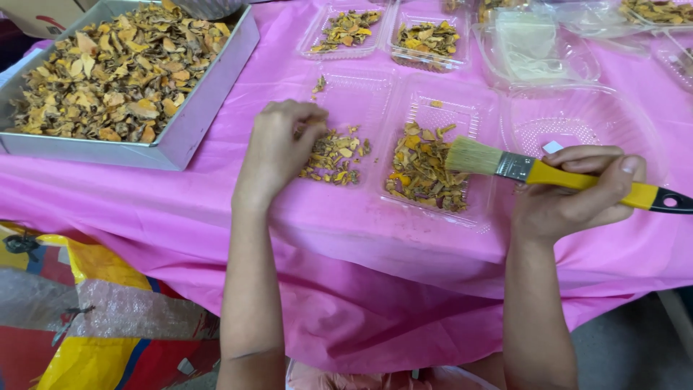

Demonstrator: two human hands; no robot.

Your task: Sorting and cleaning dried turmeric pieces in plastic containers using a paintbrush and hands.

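- Head camera looks down at my two bare hands over a table.
- My left hand [278,148] is curled, with the fingertips pinched together on a few dried yellow-brown chips [333,157].
- Those chips lie in a small pile in a clear plastic box [354,94] right under that hand.
- My right hand [577,191] is closed tight around the yellow handle of a paintbrush [570,177].
- The brush lies sideways, and its pale bristles point left, over the edge of the next clear box [462,108].
- That box holds a bigger pile of chips [422,170], just beside the bristles.
- An empty round-cornered clear box [585,115] sits behind my right hand.
- More clear boxes with chips [346,30] stand farther back.
- A big metal tray [195,115] full of the same chips sits at the far left.
- A pink tablecloth [361,245] covers the table and hangs down in front.
- A colourful plastic sack [86,318] lies low on my left.
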